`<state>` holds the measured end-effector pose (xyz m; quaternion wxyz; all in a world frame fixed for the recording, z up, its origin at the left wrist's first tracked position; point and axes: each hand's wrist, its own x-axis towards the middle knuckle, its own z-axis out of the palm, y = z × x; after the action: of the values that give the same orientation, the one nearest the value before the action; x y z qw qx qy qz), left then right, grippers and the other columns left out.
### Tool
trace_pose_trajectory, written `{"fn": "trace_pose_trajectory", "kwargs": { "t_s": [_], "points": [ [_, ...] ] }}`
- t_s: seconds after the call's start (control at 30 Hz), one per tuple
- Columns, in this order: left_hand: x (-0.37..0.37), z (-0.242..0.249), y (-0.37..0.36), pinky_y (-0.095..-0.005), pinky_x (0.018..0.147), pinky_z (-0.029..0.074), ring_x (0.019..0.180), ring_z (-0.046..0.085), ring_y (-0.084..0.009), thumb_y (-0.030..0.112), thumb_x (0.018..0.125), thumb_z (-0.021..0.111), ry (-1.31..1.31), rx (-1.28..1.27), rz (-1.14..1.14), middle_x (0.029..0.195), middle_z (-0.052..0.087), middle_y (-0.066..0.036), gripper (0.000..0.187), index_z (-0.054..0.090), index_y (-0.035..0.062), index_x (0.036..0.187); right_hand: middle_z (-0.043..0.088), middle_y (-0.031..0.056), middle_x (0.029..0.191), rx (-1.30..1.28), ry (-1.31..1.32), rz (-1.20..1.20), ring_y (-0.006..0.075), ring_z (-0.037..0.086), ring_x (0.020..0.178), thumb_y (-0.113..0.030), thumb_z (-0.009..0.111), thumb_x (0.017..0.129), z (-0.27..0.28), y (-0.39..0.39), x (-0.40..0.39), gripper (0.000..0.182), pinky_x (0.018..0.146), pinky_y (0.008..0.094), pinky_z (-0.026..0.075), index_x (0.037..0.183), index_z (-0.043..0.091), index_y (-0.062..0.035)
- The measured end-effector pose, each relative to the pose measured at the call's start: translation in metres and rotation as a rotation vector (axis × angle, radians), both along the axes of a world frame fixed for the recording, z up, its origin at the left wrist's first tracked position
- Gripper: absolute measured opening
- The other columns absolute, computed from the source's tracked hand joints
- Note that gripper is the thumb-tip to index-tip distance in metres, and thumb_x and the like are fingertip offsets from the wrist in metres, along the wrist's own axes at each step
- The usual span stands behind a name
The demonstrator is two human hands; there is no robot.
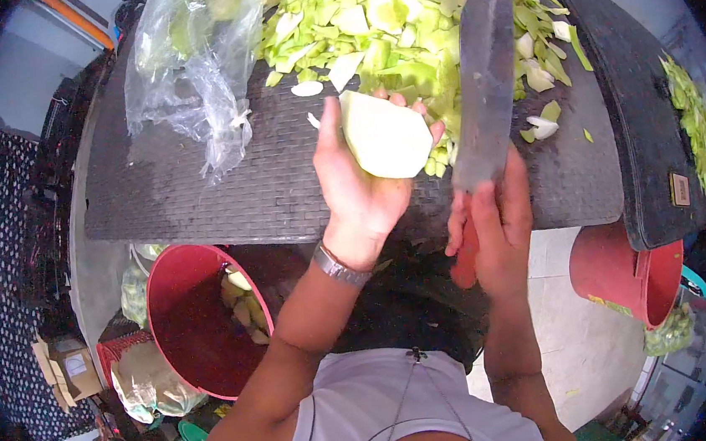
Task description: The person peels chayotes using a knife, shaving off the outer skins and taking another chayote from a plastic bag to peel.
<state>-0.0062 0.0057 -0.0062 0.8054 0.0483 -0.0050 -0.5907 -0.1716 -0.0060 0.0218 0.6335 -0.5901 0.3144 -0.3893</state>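
Observation:
A pale, peeled piece of fruit or vegetable [388, 136] with a flat cut face rests in my left hand [356, 188], the fingers curled round its far side. My right hand [501, 237] grips the red handle of a large knife [488, 83]. Its broad blade points away from me, upright in view, just right of the pale piece and apart from it. Beyond both hands, a heap of green and whitish slices [403, 23] covers the far part of the dark woven-pattern table [284, 197]. The blade hides part of the heap.
A clear plastic bag [197, 74] lies on the table's left. Below the left edge stands a red bin [210, 317] with pieces inside. At the right are a second dark table [641, 111] with green slices and another red bucket [626, 272].

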Motion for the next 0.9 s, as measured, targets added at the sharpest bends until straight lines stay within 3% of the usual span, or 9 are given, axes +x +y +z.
{"fn": "trace_pose_trajectory", "kwargs": {
  "t_s": [0.03,0.13,0.17,0.27,0.4,0.67,0.87,0.9],
  "points": [
    [0.003,0.002,0.002,-0.0589,0.105,0.044,0.118,0.059,-0.0377,0.052,0.103,0.045,0.002,-0.019,-0.022,0.121,0.065,-0.015,0.054,0.059,0.0043,0.125,0.055,0.0049,0.087,-0.027,0.088,0.013,0.0088,0.05,0.06,-0.025,0.042,0.11,0.003,0.002,-0.005,0.05,0.052,0.0244,0.044,0.156,0.037,-0.0062],
    [0.005,0.0,-0.002,-0.0635,0.105,0.043,0.121,0.058,-0.0419,0.063,0.099,0.047,-0.032,-0.026,-0.031,0.124,0.065,-0.017,0.064,0.056,0.0103,0.134,0.055,0.0071,0.081,-0.808,0.394,0.098,0.0164,0.055,0.057,-0.023,0.06,0.102,-0.004,-0.013,-0.014,0.053,0.054,0.0296,0.049,0.153,0.046,-0.0122],
    [0.006,-0.005,-0.005,-0.0636,0.105,0.043,0.12,0.058,-0.0421,0.063,0.099,0.047,-0.068,-0.081,-0.029,0.124,0.065,-0.017,0.064,0.056,0.0109,0.135,0.057,0.01,0.081,-0.778,0.419,0.089,0.0224,0.059,0.061,-0.026,0.069,0.097,-0.003,-0.005,-0.015,0.054,0.06,0.0346,0.052,0.148,0.054,-0.0137],
    [0.007,-0.006,-0.004,-0.0625,0.102,0.047,0.113,0.063,-0.0419,0.063,0.097,0.05,-0.085,-0.097,-0.024,0.121,0.065,-0.017,0.064,0.055,0.0117,0.135,0.058,0.0092,0.079,-0.515,0.598,0.074,0.0225,0.06,0.063,-0.029,0.075,0.092,0.005,0.017,-0.012,0.062,0.063,0.036,0.053,0.148,0.053,-0.0131],
    [0.009,-0.01,-0.009,-0.0604,0.096,0.052,0.111,0.064,-0.0423,0.063,0.096,0.053,-0.116,-0.07,0.001,0.118,0.065,-0.018,0.064,0.057,0.0089,0.13,0.06,0.0098,0.078,-0.351,0.503,0.182,0.0225,0.06,0.063,-0.026,0.077,0.09,0.011,0.022,-0.013,0.062,0.062,0.0369,0.053,0.147,0.055,-0.0145],
    [0.002,-0.001,-0.005,-0.0635,0.098,0.049,0.112,0.061,-0.0442,0.061,0.099,0.047,-0.15,-0.003,-0.008,0.109,0.064,-0.02,0.057,0.061,0.0063,0.112,0.064,0.0113,0.082,-0.511,0.437,0.214,0.0241,0.064,0.073,-0.018,0.072,0.093,0.002,0.019,-0.018,0.052,0.07,0.0363,0.054,0.144,0.059,-0.0183],
    [0.003,-0.009,-0.006,-0.0684,0.104,0.042,0.111,0.061,-0.047,0.061,0.1,0.043,-0.064,-0.16,-0.13,0.108,0.064,-0.021,0.06,0.061,0.0055,0.113,0.066,0.011,0.083,-0.497,0.419,0.195,0.0243,0.066,0.074,-0.016,0.074,0.091,-0.005,0.018,-0.018,0.05,0.071,0.0359,0.055,0.141,0.063,-0.0188],
    [0.002,-0.006,-0.006,-0.0649,0.101,0.045,0.107,0.063,-0.0441,0.062,0.1,0.042,-0.075,-0.111,-0.123,0.105,0.065,-0.019,0.06,0.061,0.006,0.11,0.065,0.0107,0.082,-0.497,0.407,0.186,0.0242,0.066,0.074,-0.015,0.074,0.091,-0.007,0.018,-0.018,0.05,0.071,0.0357,0.055,0.14,0.063,-0.0188]
  ]
}}
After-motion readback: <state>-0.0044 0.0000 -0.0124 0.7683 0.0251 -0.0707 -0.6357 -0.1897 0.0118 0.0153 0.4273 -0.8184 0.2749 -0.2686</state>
